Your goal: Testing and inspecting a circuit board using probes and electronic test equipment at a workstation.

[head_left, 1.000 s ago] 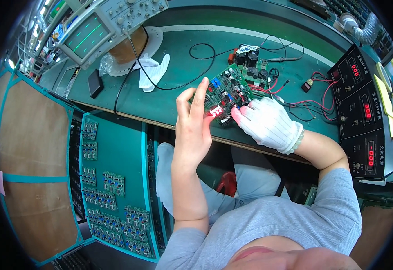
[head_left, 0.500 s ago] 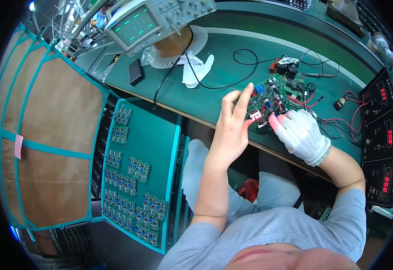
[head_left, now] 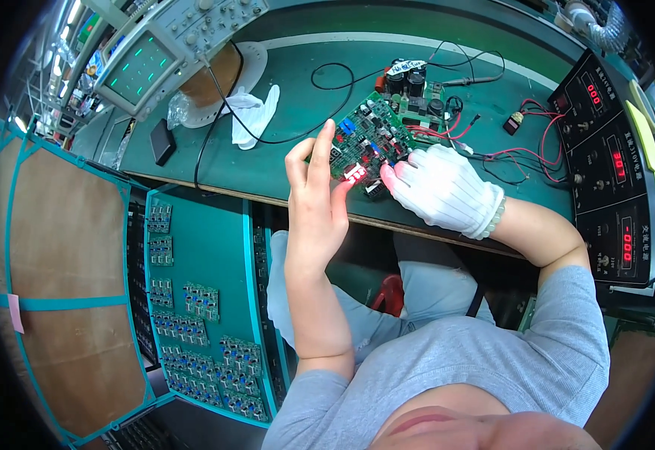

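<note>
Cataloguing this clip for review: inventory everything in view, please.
Rectangular circuit board: 1, green, centre
Flat workbench: 1, green, centre
Electronic assembly: at least 1, green and black, behind board
Boxy oscilloscope: 1, pale grey, upper left
Flanged spool: 1, brown and white, below oscilloscope
Fabric glove: at least 1, white, bench
Flat rectangular device: 1, black, bench left
Crumpled plastic: 1, clear, beside spool
Boxy power unit, three displays: 1, black, right
Thin cables: several, black and red, bench
Framed tray: 1, green, lower left
Small circuit boards: many, green, tray
Framed panels: several, brown, far left
Ribbed duct: 1, silver, upper right
Left grip: 1, bare, board's left edge
Right grip: 1, white gloved, board's lower edge
</note>
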The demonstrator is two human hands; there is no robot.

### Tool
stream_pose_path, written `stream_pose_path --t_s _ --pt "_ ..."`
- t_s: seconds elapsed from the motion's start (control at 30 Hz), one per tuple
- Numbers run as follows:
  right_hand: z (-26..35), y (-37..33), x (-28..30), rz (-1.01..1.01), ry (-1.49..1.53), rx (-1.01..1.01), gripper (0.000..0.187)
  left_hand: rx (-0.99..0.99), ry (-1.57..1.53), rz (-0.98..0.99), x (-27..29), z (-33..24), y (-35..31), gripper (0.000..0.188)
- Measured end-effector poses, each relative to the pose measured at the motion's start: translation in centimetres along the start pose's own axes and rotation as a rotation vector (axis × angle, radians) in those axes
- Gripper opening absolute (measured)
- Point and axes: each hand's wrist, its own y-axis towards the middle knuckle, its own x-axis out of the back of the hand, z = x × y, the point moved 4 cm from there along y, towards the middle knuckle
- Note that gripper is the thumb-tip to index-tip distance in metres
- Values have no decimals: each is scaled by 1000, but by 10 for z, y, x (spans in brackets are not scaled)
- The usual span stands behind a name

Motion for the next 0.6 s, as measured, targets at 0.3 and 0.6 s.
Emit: stream_pose_path --t_s 0.3,0.6 --pt "-1 -2 -3 -31 25 -4 34 -17 22 -6 -1 1 0 84" --pt "-2 -4 -7 -81 48 -3 44 -18 15 -6 -1 1 1 87"
